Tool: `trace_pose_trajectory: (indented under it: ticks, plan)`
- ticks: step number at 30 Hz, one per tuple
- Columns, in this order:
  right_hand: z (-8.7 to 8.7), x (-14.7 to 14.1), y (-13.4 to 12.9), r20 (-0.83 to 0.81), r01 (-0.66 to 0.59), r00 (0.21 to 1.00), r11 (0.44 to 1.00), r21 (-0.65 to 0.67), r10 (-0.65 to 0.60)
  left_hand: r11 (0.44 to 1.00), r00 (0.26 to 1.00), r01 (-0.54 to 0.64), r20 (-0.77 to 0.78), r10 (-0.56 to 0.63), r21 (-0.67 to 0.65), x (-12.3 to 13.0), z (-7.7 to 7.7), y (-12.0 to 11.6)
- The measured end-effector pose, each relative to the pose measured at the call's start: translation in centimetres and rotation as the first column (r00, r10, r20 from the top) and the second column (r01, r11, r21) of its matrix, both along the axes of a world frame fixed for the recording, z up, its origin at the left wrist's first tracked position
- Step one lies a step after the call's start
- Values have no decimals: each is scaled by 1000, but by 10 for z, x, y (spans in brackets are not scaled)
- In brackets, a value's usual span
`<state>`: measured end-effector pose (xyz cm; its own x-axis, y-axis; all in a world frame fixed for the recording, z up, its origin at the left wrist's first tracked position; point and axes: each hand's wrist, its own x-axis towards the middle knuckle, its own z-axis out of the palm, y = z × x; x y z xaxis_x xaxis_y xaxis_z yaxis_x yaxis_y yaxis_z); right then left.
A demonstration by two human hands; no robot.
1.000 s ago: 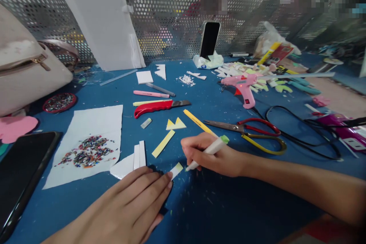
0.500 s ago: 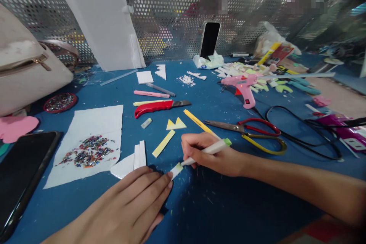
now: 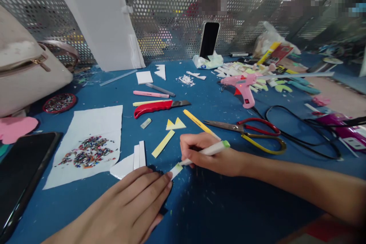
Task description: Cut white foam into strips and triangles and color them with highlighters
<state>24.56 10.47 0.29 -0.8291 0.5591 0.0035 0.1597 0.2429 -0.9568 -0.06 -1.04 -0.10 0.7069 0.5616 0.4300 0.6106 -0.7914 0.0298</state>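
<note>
My right hand (image 3: 206, 153) grips a white marker pen (image 3: 206, 151) with a green end, its tip against the end of a small white foam strip (image 3: 176, 170). That end has a light green tint. My left hand (image 3: 128, 202) lies with its fingers together, the fingertips holding the strip down on the blue table; part of the strip is hidden under them. Just above lies a pale yellow strip (image 3: 163, 143). Beyond it sit a yellow-tinted zigzag piece (image 3: 175, 124) and a yellow pen (image 3: 200, 122). White strips (image 3: 139, 154) lie by my left fingers.
A red-handled knife (image 3: 154, 108) and scissors (image 3: 251, 127) lie beyond my hands. Farther right are a pink glue gun (image 3: 241, 85) and its black cable. At left are a paper with beads (image 3: 98, 122), a phone (image 3: 25, 171) and a bag (image 3: 25, 72). Another phone (image 3: 209, 40) stands upright behind.
My right hand and the marker have shifted very slightly left along the strip's end. My left hand stays in place.
</note>
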Motion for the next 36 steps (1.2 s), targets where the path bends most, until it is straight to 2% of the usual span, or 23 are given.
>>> trace_pose_trajectory:
  ticks: [4, 7, 16, 20, 22, 25, 30, 36]
  plan:
    - [-1, 0, 0, -4, -15, 1000, 1000, -6, 14, 999, 998, 28, -56, -27, 30, 0, 3, 3]
    - [-1, 1, 1, 12, -25, 1000, 1000, 18, 25, 999, 998, 19, -53, -16, 43, 0, 4, 4]
    - [-1, 1, 1, 12, -50, 999, 998, -29, 50, 999, 998, 21, -64, -18, 50, 2, 6, 5]
    - [-1, 0, 2, 21, -50, 999, 999, 2, 50, 998, 998, 22, -61, -19, 54, 0, 3, 3]
    - [-1, 1, 2, 23, -71, 997, 997, -10, 71, 1000, 999, 6, -33, -5, 25, -1, -1, 0]
    - [-1, 1, 2, 26, -37, 999, 999, 0, 37, 1000, 1000, -21, 16, 21, -22, 0, -5, -1]
    - [-1, 2, 2, 21, -61, 998, 998, -17, 62, 1000, 999, 14, -34, -14, 2, 1, -1, 1]
    - [-1, 1, 3, 30, -84, 996, 996, -3, 84, 1000, 1000, 5, -22, -5, 10, 1, 0, 1]
